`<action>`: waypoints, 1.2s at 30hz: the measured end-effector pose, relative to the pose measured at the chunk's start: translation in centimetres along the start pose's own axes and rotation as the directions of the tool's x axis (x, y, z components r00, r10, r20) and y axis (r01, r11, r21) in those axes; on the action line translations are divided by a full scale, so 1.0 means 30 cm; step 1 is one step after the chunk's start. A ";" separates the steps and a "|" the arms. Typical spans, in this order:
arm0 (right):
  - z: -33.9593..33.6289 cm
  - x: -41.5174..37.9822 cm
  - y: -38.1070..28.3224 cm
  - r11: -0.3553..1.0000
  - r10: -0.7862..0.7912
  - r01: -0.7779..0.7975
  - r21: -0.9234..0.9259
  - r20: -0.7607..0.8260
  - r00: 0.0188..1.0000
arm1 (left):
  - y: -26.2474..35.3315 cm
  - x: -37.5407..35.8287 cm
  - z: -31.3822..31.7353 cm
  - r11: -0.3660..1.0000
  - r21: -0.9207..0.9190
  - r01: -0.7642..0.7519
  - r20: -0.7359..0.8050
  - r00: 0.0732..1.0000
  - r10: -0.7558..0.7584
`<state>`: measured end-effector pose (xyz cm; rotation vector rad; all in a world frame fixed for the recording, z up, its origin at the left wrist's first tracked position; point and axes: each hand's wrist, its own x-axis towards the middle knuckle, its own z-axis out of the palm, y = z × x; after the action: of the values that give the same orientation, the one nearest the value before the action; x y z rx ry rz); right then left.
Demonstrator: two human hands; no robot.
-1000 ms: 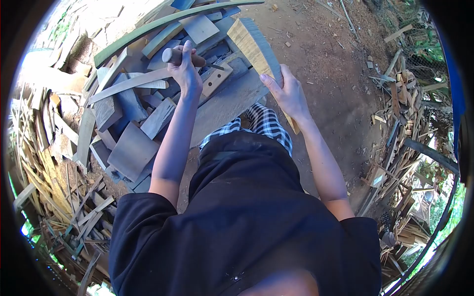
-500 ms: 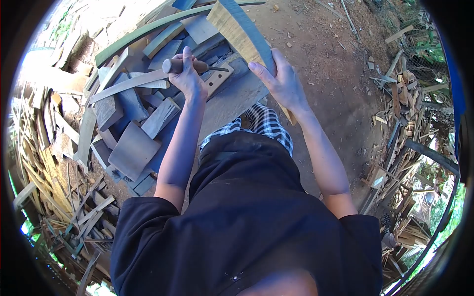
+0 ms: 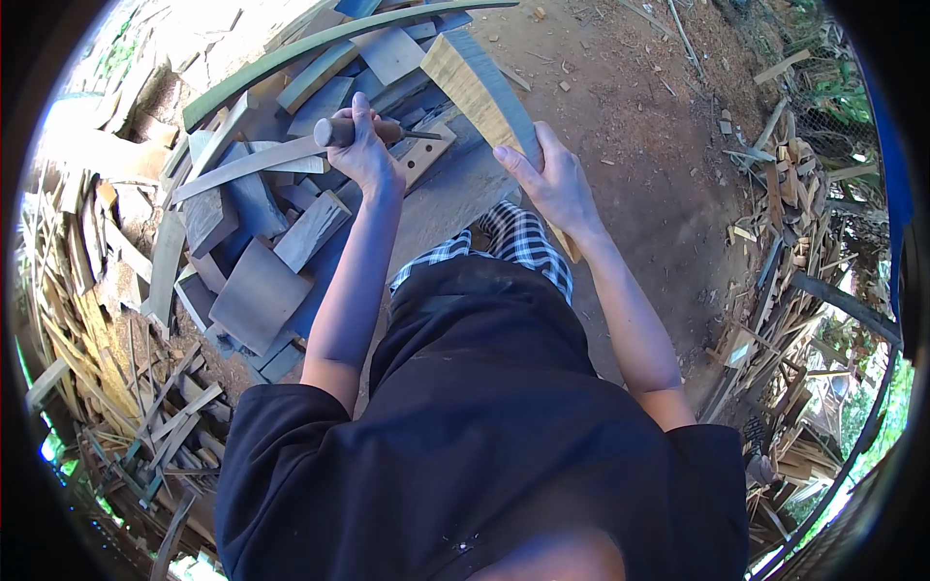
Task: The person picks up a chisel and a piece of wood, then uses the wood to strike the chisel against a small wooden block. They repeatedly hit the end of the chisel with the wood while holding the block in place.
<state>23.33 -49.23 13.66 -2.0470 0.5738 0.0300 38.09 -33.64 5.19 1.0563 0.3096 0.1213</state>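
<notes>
My left hand [image 3: 368,160] is wrapped round the wooden handle [image 3: 337,133] of a tool, with its round butt facing left. A thin dark metal shank [image 3: 423,136] sticks out on the other side of the fist. My right hand [image 3: 557,184] grips a curved wooden board [image 3: 484,92], thumb on its pale grained face and fingers behind. The board's wide end points up and away from me, and its lower end shows below my wrist. Under the left hand lies a wood block with round holes [image 3: 423,155], beside a flat grey plank [image 3: 455,198].
A heap of cut wood blocks [image 3: 262,295] lies to the left, with a long curved strip [image 3: 320,53] across its far side. Scrap wood piles up at far left [image 3: 87,329] and along the right [image 3: 794,203]. Bare dirt ground [image 3: 659,155] stretches between.
The curved board has come down and slightly right with my right hand, and its far end is now inside the view. My left hand stays almost still, its grip unchanged.
</notes>
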 end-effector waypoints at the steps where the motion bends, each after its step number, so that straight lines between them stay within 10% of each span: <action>1: -0.001 0.000 0.000 1.000 0.005 -0.005 0.001 0.001 1.000 | -0.006 0.002 -0.004 1.000 0.000 0.000 0.001 1.000 0.000; 18: -0.027 0.041 -0.096 0.982 -0.183 0.181 -0.051 -0.021 0.983 | 0.015 -0.066 0.034 0.988 0.107 -0.109 0.028 0.994 0.107; 36: -0.021 0.022 -0.011 1.000 0.013 -0.014 0.026 0.040 0.999 | 0.000 -0.027 0.014 0.991 0.116 -0.072 0.012 0.997 0.071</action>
<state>23.93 -49.87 14.10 -2.0123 0.5604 0.0708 37.46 -34.18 5.55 1.1840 0.2747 0.1652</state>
